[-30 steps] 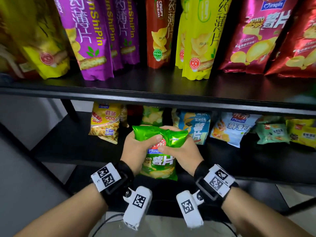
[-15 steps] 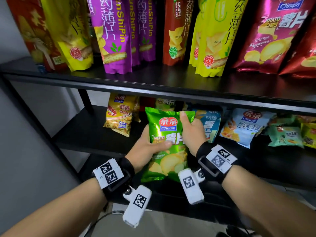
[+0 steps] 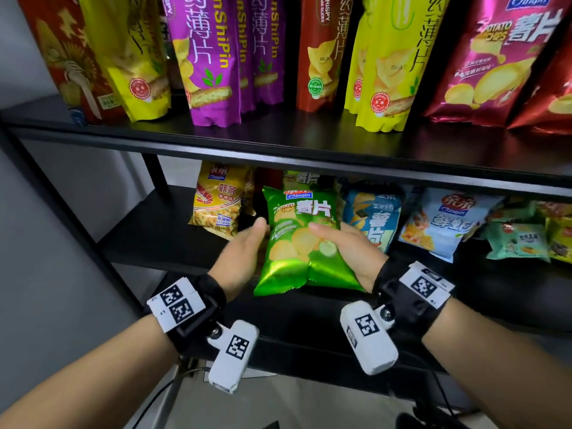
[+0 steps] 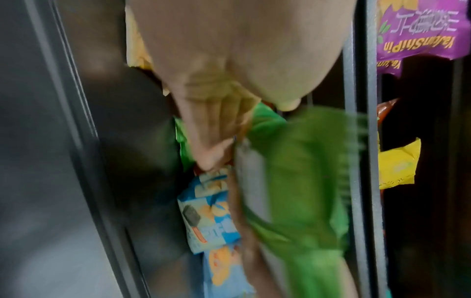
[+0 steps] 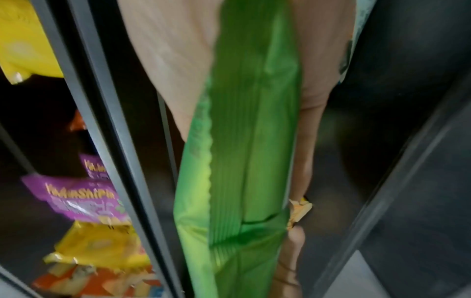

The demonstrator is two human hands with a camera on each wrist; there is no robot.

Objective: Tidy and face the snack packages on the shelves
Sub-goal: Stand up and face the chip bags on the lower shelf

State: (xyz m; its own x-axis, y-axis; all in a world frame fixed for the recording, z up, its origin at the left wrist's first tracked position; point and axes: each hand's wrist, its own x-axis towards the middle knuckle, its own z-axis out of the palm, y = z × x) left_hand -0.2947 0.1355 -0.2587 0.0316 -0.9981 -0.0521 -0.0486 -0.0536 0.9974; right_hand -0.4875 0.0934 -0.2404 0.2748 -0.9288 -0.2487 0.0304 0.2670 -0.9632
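A green potato chip bag [image 3: 297, 243] stands on the lower black shelf [image 3: 154, 243] with its printed front facing me, between a yellow bag and a blue one. My left hand [image 3: 244, 252] lies against the bag's left edge with straight fingers [image 4: 216, 131], the thumb apart from the foil. My right hand [image 3: 349, 246] holds the bag's right side, thumb on the front and fingers behind. In the right wrist view the green bag [image 5: 242, 161] runs between thumb and fingers [image 5: 293, 252]. The left wrist view shows the green bag [image 4: 305, 181] blurred.
A yellow shrimp-stick bag [image 3: 216, 205] stands left of the green one, a blue chip bag [image 3: 374, 218] and a pale blue bag [image 3: 445, 224] to its right, then small green packs [image 3: 513, 243]. The upper shelf edge [image 3: 278, 156] overhangs closely, carrying tall purple [image 3: 213, 57], yellow and red bags.
The green bag went from crumpled in both hands to upright, then back onto the lower shelf. My left hand let go and now only touches its side.
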